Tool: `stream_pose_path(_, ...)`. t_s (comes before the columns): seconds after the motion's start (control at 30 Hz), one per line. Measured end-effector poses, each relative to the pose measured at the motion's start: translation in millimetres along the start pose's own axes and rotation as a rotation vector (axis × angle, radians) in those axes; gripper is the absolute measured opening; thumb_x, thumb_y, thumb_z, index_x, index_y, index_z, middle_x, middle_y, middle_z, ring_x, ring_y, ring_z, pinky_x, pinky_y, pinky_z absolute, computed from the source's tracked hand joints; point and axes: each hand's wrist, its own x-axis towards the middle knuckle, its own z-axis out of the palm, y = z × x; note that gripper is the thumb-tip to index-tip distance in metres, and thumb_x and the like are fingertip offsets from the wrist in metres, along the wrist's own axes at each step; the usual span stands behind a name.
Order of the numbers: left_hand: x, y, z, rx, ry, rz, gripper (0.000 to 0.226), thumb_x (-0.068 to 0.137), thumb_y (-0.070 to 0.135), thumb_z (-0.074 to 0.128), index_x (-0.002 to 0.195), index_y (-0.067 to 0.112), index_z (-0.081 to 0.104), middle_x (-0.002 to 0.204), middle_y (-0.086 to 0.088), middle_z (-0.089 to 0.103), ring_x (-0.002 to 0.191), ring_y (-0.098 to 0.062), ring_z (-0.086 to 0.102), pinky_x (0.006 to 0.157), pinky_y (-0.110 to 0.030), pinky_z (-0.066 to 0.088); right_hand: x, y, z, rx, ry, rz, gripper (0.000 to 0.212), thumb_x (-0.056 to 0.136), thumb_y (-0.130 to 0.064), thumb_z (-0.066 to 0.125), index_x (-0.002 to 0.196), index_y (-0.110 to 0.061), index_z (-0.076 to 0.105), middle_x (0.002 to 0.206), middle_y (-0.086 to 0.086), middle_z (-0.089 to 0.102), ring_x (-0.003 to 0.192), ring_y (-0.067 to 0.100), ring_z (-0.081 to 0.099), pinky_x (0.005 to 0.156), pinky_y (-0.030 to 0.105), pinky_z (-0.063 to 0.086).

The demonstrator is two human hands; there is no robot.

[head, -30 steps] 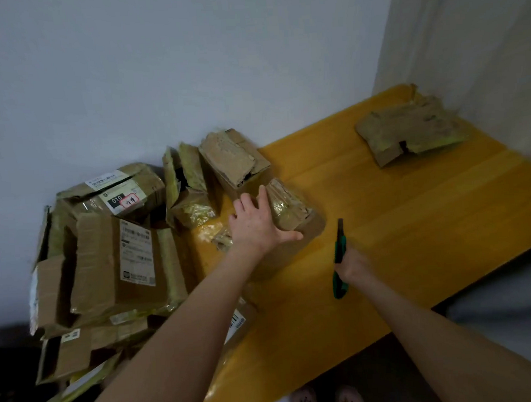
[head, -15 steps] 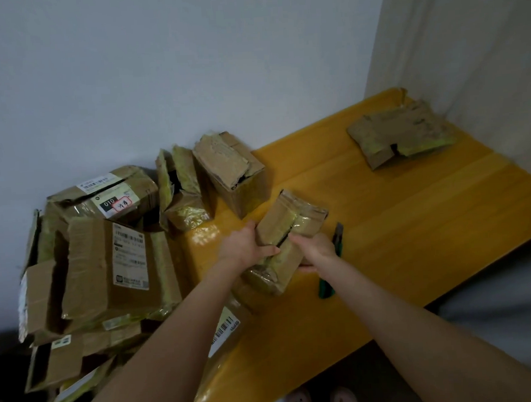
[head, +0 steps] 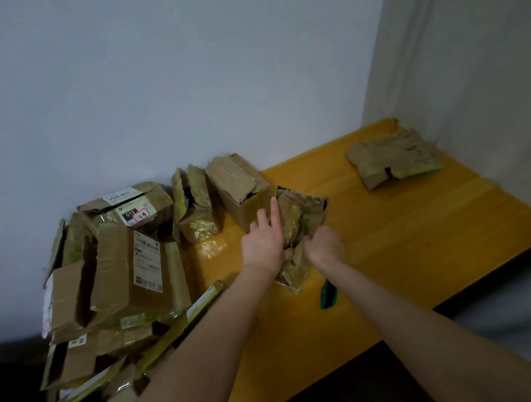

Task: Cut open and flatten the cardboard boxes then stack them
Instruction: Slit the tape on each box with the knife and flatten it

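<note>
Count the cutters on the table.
1: a green cutter on the yellow table, beside the box the right hand grips; others may be hidden.

A yellow wooden surface (head: pixel 415 238) is seen set into a corner, bounded behind by a plain pale wall (head: pixel 188 81) and on the right by a beige drape (head: pixel 467 64) with vertical folds; dark floor (head: pixel 7 372) is glimpsed lower left

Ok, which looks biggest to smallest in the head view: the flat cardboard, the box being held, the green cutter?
1. flat cardboard and held box: look alike; cardboard lies farther, so unsure.
2. green cutter, partly hidden.
</note>
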Motion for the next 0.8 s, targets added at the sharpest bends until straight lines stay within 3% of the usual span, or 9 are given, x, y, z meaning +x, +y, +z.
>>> stream_pose_path(0.13,5.2,9.7,-21.4,0.026,0.031,-0.094,0.094,0.093,0.023,0.062,0.152,0.003,-0.008,0.139,-0.016,0.034,0.101,-0.024,0.054,0.061,-0.027,0.043,-13.8,-14.5,-15.7,-0.074,0.031,-0.104,0.033,0.1,-0.024,0.044,0.067,-0.016,0.046,0.067,0.0,0.05,0.056,0.015,0.048,0.045,0.027,0.035)
stream_pose_path(0.3,8.2,21.1,-40.3,-0.095,-0.077,-0.161,0.081,0.098,0.027,0.048,0.151,-0.004,-0.003,0.137,-0.019,0.043,0.104,-0.029,0.061,0.071,-0.035,0.05,-19.9,-12.9,-29.2,-0.117,0.083,-0.156,0.021,0.099,-0.022,0.045,0.081,-0.013,0.048,0.071,-0.001,0.048,0.071,0.019,0.053,0.056,0.029,0.041)
stream_pose_path(0.4,9.2,18.4,-49.7,-0.215,-0.107,-0.195,0.06,0.099,0.017,0.042,0.149,-0.004,0.015,0.125,-0.019,0.056,0.106,-0.033,0.062,0.075,-0.037,0.051,-16.8,-6.4,-36.8,-0.138,0.072,-0.166,0.02,0.099,-0.022,0.046,0.08,-0.014,0.047,0.071,-0.001,0.048,0.071,0.021,0.054,0.056,0.03,0.042)
stream_pose_path(0.47,11.4,11.1,-53.4,-0.345,-0.126,-0.193,0.037,0.098,0.014,0.042,0.133,-0.001,0.042,0.116,-0.017,0.061,0.102,-0.033,0.062,0.074,-0.036,0.048,-13.5,-1.5,-42.4,-0.144,0.044,-0.163,0.021,0.099,-0.022,0.046,0.08,-0.013,0.046,0.07,-0.001,0.047,0.069,0.021,0.052,0.055,0.029,0.04)
stream_pose_path(0.53,13.6,3.2,-55.9,-0.511,-0.167,-0.156,0.02,0.096,0.01,0.043,0.109,0.002,0.055,0.108,-0.016,0.063,0.094,-0.03,0.06,0.076,-0.036,0.049,-9.5,4.6,-47.1,-0.147,0.019,-0.144,0.028,0.099,-0.021,0.046,0.072,-0.014,0.042,0.067,-0.001,0.043,0.059,0.017,0.046,0.048,0.026,0.034)
stream_pose_path(0.63,13.3,-4.6,-59.2,-0.734,-0.22,-0.154,0.014,0.093,0.005,0.043,0.096,0.002,0.057,0.095,-0.014,0.06,0.087,-0.029,0.06,0.081,-0.043,0.055,-7.3,8.4,-52.7,-0.102,-0.008,-0.139,0.033,0.099,-0.021,0.047,0.068,-0.015,0.04,0.065,0.0,0.043,0.053,0.014,0.04,0.045,0.026,0.03)
stream_pose_path(0.7,10.5,-8.8,-60.4,-0.869,-0.245,-0.177,0.014,0.093,0.002,0.045,0.097,0.0,0.058,0.092,-0.014,0.06,0.083,-0.029,0.061,0.074,-0.041,0.057,-5.7,9.6,-55.7,-0.035,-0.018,-0.126,0.032,0.098,-0.019,0.048,0.067,-0.014,0.043,0.064,0.001,0.044,0.053,0.016,0.042,0.046,0.027,0.032)
stream_pose_path(0.8,3.1,-21.5,-65.7,-1.187,-0.268,-0.23,0.008,0.097,0.007,0.051,0.098,0.008,0.059,0.094,-0.011,0.064,0.087,-0.025,0.063,0.076,-0.038,0.054,-1.0,19.2,-64.1,0.107,-0.044,-0.065,0.018,0.096,-0.011,0.047,0.083,-0.004,0.057,0.077,0.01,0.057,0.073,0.029,0.062,0.063,0.04,0.054)
